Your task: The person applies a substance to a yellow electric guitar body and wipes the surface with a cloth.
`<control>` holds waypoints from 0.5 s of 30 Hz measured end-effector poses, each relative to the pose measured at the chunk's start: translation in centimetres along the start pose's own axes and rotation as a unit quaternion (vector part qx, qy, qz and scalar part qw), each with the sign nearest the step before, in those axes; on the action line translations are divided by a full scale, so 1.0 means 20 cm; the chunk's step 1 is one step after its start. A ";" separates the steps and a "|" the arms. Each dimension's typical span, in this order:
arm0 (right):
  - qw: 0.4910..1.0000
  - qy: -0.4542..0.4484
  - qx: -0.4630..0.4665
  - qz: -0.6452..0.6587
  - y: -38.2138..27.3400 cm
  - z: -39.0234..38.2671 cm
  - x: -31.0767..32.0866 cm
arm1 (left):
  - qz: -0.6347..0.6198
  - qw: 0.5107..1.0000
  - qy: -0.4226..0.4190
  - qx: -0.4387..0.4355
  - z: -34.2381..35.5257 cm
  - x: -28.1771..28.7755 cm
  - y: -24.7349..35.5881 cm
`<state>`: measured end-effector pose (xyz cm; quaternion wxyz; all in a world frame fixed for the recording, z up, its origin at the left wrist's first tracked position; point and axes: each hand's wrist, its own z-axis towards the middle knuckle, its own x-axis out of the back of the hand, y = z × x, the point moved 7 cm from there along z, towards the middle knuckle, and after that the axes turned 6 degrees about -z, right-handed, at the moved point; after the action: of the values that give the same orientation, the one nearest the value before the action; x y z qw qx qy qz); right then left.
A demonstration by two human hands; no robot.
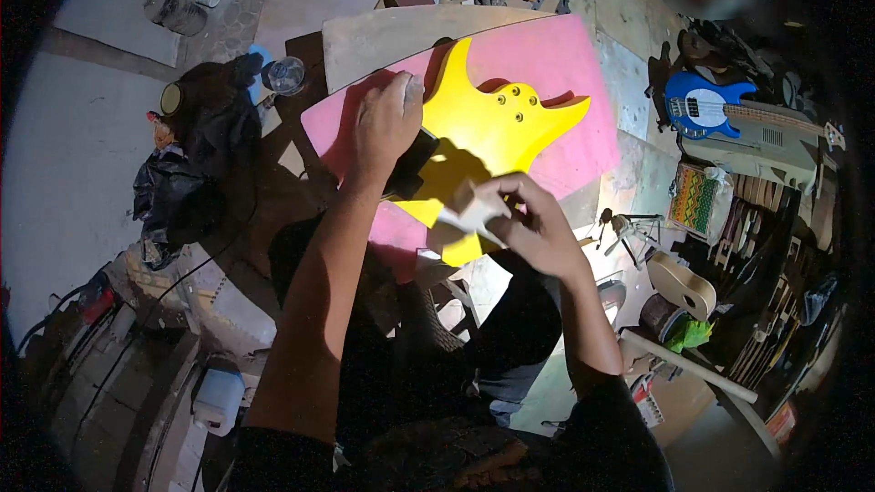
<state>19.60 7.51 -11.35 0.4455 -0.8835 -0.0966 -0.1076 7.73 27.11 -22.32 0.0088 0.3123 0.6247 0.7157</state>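
Observation:
A glossy yellow guitar body [497, 123] with pointed horns lies flat on a pink foam sheet [556, 64]. My left hand [385, 126] presses down on its left side, over a dark cutout, fingers curled around a small pale piece. Near the body's lower edge, my right hand [533, 223] pinches a folded pale sheet, probably sandpaper [469, 211]. Both forearms come up from the lower edge.
The pink foam rests on a wooden board [383, 36]. A black cloth heap [196, 155] and a clear glass [286, 75] sit at left. A blue electric guitar [706, 107], a small pale instrument body [682, 282] and wooden parts crowd the right side.

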 end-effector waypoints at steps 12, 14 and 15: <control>0.877 0.291 0.185 -0.334 -0.03 0.16 -0.03 | 0.035 0.999 -0.014 -0.002 0.01 -0.01 0.07; 0.863 0.284 0.196 -0.368 -0.04 0.16 -0.03 | 0.034 0.999 -0.024 0.007 0.01 -0.02 0.08; 0.857 0.285 0.197 -0.382 -0.02 0.16 -0.03 | 0.034 0.999 -0.032 0.013 0.01 -0.02 0.08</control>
<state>19.29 10.42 -13.03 0.5420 -0.6018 -0.3141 -0.4953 8.75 26.83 -21.10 0.0000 0.3560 0.6226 0.6969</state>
